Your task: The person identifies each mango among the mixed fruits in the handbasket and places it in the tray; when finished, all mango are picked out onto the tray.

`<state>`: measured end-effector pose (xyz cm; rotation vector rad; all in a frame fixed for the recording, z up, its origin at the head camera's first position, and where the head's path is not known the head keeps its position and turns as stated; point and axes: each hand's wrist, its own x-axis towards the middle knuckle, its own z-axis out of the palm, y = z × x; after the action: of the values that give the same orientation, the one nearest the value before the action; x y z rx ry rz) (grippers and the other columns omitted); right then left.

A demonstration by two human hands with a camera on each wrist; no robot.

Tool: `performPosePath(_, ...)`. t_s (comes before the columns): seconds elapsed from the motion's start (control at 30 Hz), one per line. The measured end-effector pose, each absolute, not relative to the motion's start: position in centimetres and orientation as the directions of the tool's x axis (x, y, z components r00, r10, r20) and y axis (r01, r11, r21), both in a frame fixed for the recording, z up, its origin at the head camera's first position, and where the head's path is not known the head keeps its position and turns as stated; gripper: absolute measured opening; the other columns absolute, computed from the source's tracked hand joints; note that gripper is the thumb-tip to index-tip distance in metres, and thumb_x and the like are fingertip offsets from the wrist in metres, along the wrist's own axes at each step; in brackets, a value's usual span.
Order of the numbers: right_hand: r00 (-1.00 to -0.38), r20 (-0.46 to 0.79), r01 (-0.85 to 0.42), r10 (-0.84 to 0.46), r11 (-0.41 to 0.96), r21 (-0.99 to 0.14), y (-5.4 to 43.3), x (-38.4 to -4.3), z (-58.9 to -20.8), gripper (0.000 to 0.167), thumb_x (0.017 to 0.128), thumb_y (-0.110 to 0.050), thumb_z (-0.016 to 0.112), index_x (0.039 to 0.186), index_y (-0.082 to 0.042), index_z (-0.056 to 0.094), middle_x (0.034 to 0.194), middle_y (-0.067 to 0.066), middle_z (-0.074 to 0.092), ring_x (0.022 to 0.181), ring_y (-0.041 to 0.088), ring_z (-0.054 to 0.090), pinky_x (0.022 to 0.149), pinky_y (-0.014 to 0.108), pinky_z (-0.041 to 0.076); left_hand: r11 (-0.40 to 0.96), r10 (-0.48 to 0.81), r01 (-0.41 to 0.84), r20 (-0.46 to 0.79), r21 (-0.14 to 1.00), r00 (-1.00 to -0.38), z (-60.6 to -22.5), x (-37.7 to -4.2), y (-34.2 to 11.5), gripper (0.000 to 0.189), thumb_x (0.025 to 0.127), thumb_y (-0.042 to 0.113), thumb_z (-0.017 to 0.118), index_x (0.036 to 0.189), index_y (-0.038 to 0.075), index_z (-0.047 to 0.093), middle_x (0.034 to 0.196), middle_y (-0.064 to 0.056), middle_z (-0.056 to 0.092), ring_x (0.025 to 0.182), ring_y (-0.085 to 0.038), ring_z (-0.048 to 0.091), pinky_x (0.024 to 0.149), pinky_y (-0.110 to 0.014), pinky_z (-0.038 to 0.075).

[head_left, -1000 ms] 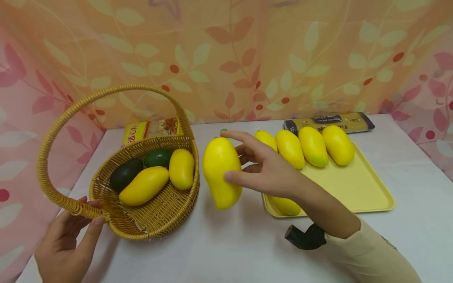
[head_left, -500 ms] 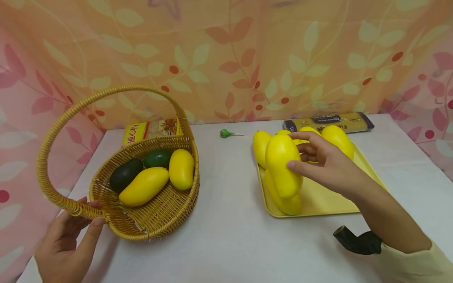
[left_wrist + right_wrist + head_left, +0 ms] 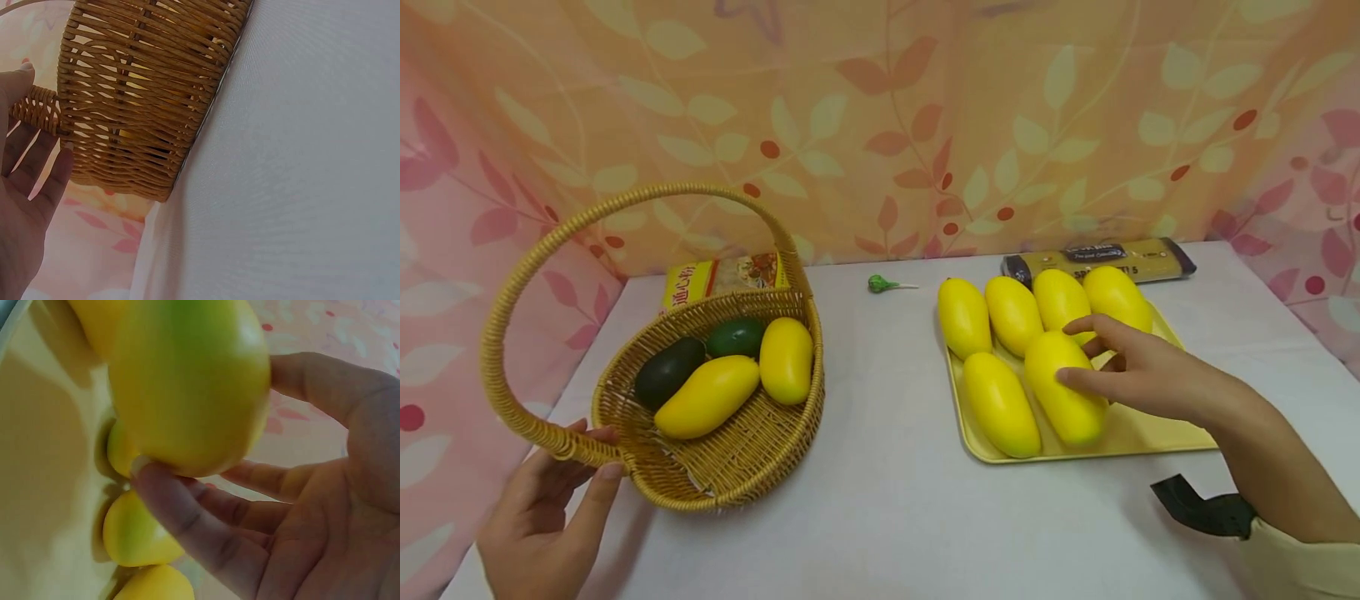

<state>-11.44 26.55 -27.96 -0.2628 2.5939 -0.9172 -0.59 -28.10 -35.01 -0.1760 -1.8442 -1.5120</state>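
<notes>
My right hand [image 3: 1157, 379] pinches a yellow mango [image 3: 1063, 400] between thumb and fingers at the yellow tray [image 3: 1157, 432]. Whether the mango touches the tray's floor, I cannot tell. To its left lies another mango [image 3: 1000, 404], and several more form a row along the tray's back. In the right wrist view the mango [image 3: 190, 387] fills the space between thumb and fingers. On the left, my left hand [image 3: 546, 521] holds the foot of the handle [image 3: 493, 350] of a wicker basket [image 3: 775, 462]. Inside are two yellow mangoes [image 3: 707, 397] and two dark green avocados [image 3: 670, 372].
Behind the basket leans a yellow food packet [image 3: 688, 282]. A green lollipop [image 3: 880, 284] lies at mid-table, and a spaghetti pack [image 3: 1105, 258] sits behind the tray. A floral curtain [image 3: 880, 125] closes off the back. White cloth [image 3: 880, 467] covers the table.
My right hand has carried the mango from beside the basket rightward and down to the tray's front row. The lollipop came into full view. My left hand stays on the basket.
</notes>
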Motion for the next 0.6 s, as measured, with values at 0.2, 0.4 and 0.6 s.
performPosePath(0.2, -0.876, -0.337, -0.060, -0.345, 0.771, -0.634, 26.1, -11.9, -29.3, 0.070, 0.094, -0.045, 0.068, 0.142, -0.003, 0.040, 0.124, 0.022, 0.054, 0.096, 0.026, 0.059, 0.075, 0.036, 0.056, 0.278, -0.333, 0.548, 0.614, 0.789, -0.715, -35.2, -0.6, -28.2, 0.050, 0.076, -0.031, 0.064, 0.124, -0.025, 0.052, 0.112, -0.024, 0.068, 0.102, -0.021, 0.068, 0.090, -0.019, 0.053)
performPosePath(0.4, -0.884, -0.336, -0.046, -0.325, 0.775, -0.630, 25.6, -12.0, -30.1, 0.075, 0.093, -0.045, 0.070, 0.142, 0.002, 0.038, 0.120, 0.021, 0.055, 0.092, 0.027, 0.058, 0.072, 0.034, 0.054, 0.233, -0.308, 0.597, 0.640, 0.768, -0.704, -35.3, -0.8, -28.3, 0.049, 0.076, -0.031, 0.064, 0.123, -0.027, 0.050, 0.112, -0.025, 0.068, 0.103, -0.022, 0.068, 0.091, -0.020, 0.054)
performPosePath(0.6, -0.882, -0.357, -0.019, -0.306, 0.782, -0.623, 25.5, -12.0, -30.2, 0.079, 0.093, -0.049, 0.068, 0.143, 0.002, 0.036, 0.121, 0.023, 0.054, 0.092, 0.028, 0.057, 0.071, 0.033, 0.053, 0.307, -0.317, 0.544, 0.623, 0.781, -0.716, -35.0, -0.7, -28.2, 0.049, 0.077, -0.031, 0.064, 0.124, -0.025, 0.052, 0.113, -0.024, 0.068, 0.102, -0.021, 0.068, 0.091, -0.019, 0.053)
